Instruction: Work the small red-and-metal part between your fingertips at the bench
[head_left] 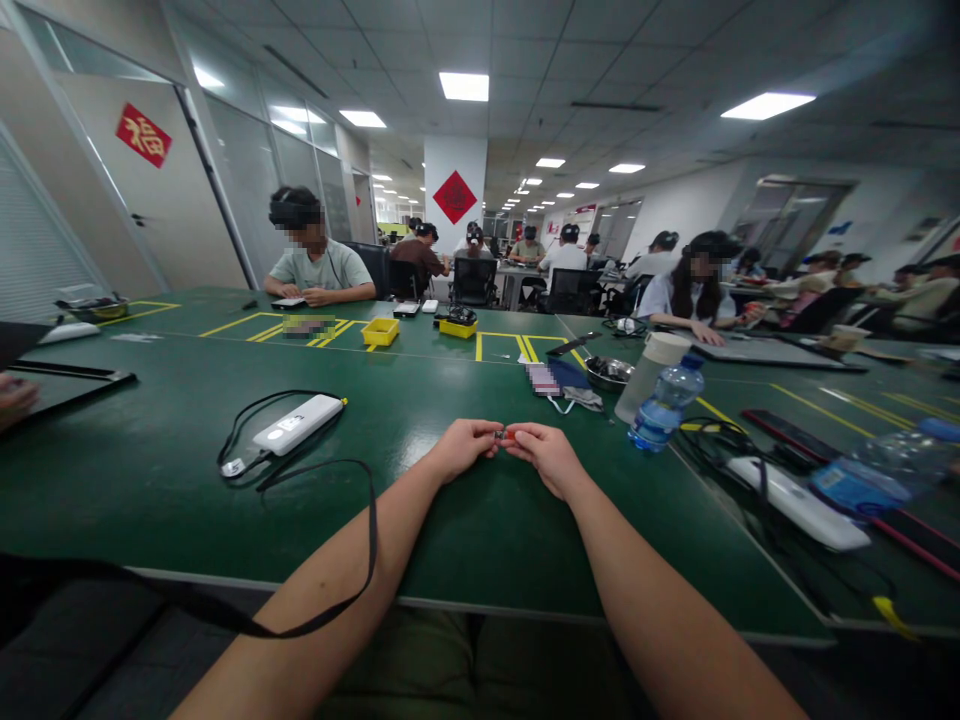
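Note:
Just above the green table [420,400], my left hand [466,447] and my right hand [545,455] meet at their fingertips. Between them is a small red and metallic piece [504,436], pinched from both sides. Its exact kind is too small to make out. The fingers of both hands are closed around its ends. A black strap hangs across my left forearm.
A white power bank [298,425] with a black cable lies to the left. Yellow trays [380,332] stand further back. To the right are a metal bowl [611,372], a white bottle [651,378] and a water bottle [666,402]. Several people sit at tables.

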